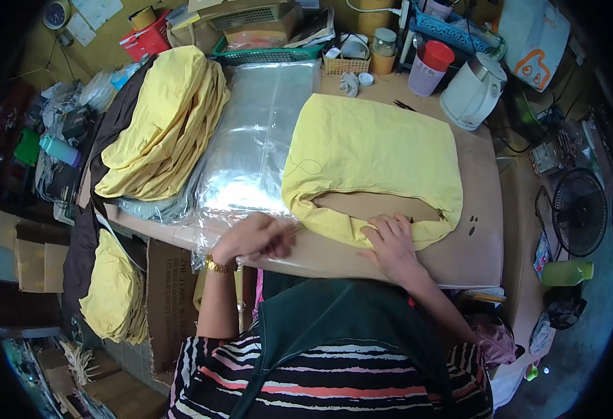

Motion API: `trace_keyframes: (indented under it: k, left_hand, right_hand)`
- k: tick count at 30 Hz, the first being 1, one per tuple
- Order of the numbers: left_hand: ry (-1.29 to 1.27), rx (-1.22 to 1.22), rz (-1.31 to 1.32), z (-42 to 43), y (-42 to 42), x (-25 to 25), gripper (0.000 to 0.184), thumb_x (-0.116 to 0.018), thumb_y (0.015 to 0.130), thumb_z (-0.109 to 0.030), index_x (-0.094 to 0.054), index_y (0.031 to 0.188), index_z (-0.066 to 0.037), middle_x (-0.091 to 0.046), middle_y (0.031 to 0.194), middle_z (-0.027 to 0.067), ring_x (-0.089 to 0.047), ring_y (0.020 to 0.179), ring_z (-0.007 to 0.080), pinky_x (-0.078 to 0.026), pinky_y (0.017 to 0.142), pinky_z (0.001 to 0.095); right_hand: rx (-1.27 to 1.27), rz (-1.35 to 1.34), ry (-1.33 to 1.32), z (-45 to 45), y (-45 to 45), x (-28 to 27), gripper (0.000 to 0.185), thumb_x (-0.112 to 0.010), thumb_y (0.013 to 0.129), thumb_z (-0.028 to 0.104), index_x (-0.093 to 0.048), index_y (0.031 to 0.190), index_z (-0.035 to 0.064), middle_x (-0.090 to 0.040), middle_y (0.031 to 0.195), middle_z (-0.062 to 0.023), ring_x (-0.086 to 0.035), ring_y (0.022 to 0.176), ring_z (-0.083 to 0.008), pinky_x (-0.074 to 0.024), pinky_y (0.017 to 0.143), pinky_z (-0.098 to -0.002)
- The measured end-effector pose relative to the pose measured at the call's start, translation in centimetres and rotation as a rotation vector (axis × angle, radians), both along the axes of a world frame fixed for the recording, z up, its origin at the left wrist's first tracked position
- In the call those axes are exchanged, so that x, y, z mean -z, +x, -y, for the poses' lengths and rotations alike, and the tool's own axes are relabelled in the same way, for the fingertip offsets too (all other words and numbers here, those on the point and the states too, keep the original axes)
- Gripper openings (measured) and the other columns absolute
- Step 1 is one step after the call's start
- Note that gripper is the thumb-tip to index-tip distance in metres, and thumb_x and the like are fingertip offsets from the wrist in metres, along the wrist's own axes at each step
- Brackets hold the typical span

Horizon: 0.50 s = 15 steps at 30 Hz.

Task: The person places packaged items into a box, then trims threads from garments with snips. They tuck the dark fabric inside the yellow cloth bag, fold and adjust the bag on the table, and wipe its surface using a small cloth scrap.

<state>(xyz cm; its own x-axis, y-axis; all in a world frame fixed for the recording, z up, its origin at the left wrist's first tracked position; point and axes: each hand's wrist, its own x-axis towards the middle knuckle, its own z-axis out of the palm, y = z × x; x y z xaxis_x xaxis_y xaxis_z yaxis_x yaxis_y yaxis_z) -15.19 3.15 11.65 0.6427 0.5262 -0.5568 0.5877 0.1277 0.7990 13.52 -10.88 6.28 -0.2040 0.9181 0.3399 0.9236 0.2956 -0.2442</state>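
A yellow cloth piece (376, 143) lies on the brown work table, with a wide padded-looking body and a gathered band (341, 225) along its near side. Bare table shows through the long gap between body and band. My right hand (392, 244) rests on the band, fingers spread over the cloth and thumb apart. Motion blurs my left hand (261, 236), which wears a gold bracelet or watch. It is beside the cloth's left end, over the edge of the clear plastic bags (254, 133); whether it holds anything is unclear. A loose thread (305, 166) lies on the cloth.
Folded yellow cloths (160, 126) with dark fabric are piled at left; more yellow cloth (113, 290) hangs below. Small scissors or snips (404, 105), a white kettle (473, 91) and a purple cup (426, 73) stand toward the back. A black fan (579, 211) is at right.
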Motion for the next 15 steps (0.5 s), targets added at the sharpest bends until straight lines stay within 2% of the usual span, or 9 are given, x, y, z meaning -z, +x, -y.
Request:
trace_keyframes:
  k: [1, 4, 5, 7, 10, 11, 12, 14, 15]
  left_hand:
    - [-0.113, 0.08, 0.028, 0.7, 0.2, 0.4, 0.057, -0.046, 0.099, -0.052, -0.07, 0.095, 0.0, -0.069, 0.072, 0.0056, -0.065, 0.06, 0.0105, -0.053, 0.058, 0.0219]
    - [-0.331, 0.074, 0.292, 2.5, 1.7, 3.4, 0.071, -0.046, 0.096, -0.057, -0.05, 0.13, 0.006, -0.067, 0.107, 0.0193, -0.069, 0.091, 0.0219, -0.057, 0.078, 0.0294]
    - [-0.325, 0.066, 0.295, 3.1, 2.9, 4.4, 0.071, -0.046, 0.096, -0.057, -0.05, 0.13, 0.006, -0.067, 0.107, 0.0193, -0.069, 0.091, 0.0219, -0.057, 0.078, 0.0294]
    - [-0.953, -0.391, 0.962, 3.7, 5.3, 6.0, 0.078, -0.047, 0.096, -0.055, -0.032, 0.142, 0.007, -0.055, 0.128, 0.0261, -0.061, 0.114, 0.03, -0.052, 0.095, 0.0346]
    - [-1.194, -0.643, 1.24, 2.3, 6.5, 7.3, 0.079, -0.05, 0.096, -0.051, -0.02, 0.148, 0.001, -0.038, 0.143, 0.0293, -0.047, 0.128, 0.0389, -0.042, 0.107, 0.0443]
    - [-0.856, -0.582, 1.074, 2.4, 6.4, 7.6, 0.075, -0.056, 0.095, -0.042, -0.023, 0.146, 0.002, -0.041, 0.142, 0.0277, -0.044, 0.131, 0.0379, -0.039, 0.11, 0.0454]
    - [-0.861, -0.584, 1.079, 2.7, 6.2, 7.3, 0.075, -0.056, 0.095, -0.042, -0.023, 0.146, 0.002, -0.041, 0.142, 0.0277, -0.044, 0.131, 0.0379, -0.039, 0.11, 0.0454]
    - [-0.492, -0.499, 0.731, 3.6, 5.8, 6.5, 0.074, -0.061, 0.095, -0.031, -0.021, 0.147, 0.003, -0.041, 0.142, 0.0271, -0.047, 0.129, 0.0338, -0.043, 0.107, 0.0434]
    - [-0.077, -0.44, 0.675, 3.9, 6.0, 6.5, 0.082, -0.067, 0.092, -0.028, -0.016, 0.147, 0.002, -0.055, 0.128, 0.0241, -0.058, 0.117, 0.0294, -0.05, 0.096, 0.0384]
  right_hand:
    - [-0.008, 0.003, 0.054, -0.2, -0.2, 0.8, 0.021, -0.071, 0.078, 0.019, -0.064, 0.096, 0.0094, -0.062, 0.1, -0.0066, -0.057, 0.101, -0.0245, -0.0339, 0.102, -0.0438]
    - [0.022, -0.216, 0.085, -1.2, 0.5, -1.6, 0.009, -0.067, 0.079, 0.012, -0.064, 0.087, 0.0088, -0.062, 0.09, -0.0055, -0.059, 0.095, -0.024, -0.0348, 0.1, -0.0435]
    - [0.012, -0.215, 0.089, -1.1, 0.5, -3.0, 0.009, -0.067, 0.079, 0.012, -0.064, 0.087, 0.0088, -0.062, 0.09, -0.0055, -0.059, 0.095, -0.024, -0.0348, 0.1, -0.0435]
    - [-0.003, -0.324, 0.05, -0.6, 0.8, -5.5, 0.003, -0.065, 0.08, 0.01, -0.064, 0.081, 0.0081, -0.06, 0.082, -0.0049, -0.059, 0.088, -0.0245, -0.0359, 0.098, -0.0439]
    - [-0.157, -0.225, -0.222, 1.0, 2.8, -6.4, 0.007, -0.067, 0.08, 0.013, -0.063, 0.081, 0.0074, -0.06, 0.081, -0.0066, -0.059, 0.086, -0.0259, -0.038, 0.095, -0.0416]
    - [-0.157, -0.219, -0.222, 1.7, 3.5, -6.2, 0.007, -0.067, 0.08, 0.013, -0.063, 0.081, 0.0074, -0.06, 0.081, -0.0066, -0.059, 0.086, -0.0259, -0.038, 0.095, -0.0416]
    - [-0.16, -0.23, -0.381, 2.5, 4.3, -5.9, 0.009, -0.068, 0.08, 0.015, -0.063, 0.081, 0.0069, -0.061, 0.082, -0.0074, -0.059, 0.086, -0.0268, -0.0393, 0.091, -0.0411]
    - [-0.159, -0.239, -0.548, 3.2, 4.5, -5.3, 0.012, -0.069, 0.08, 0.017, -0.063, 0.082, 0.0063, -0.061, 0.082, -0.0083, -0.059, 0.085, -0.0277, -0.0406, 0.088, -0.0407]
    - [-0.08, -0.317, -0.523, 3.2, 4.3, -5.0, 0.015, -0.07, 0.081, 0.019, -0.063, 0.083, 0.0057, -0.061, 0.082, -0.0091, -0.059, 0.086, -0.0285, -0.0412, 0.086, -0.041]
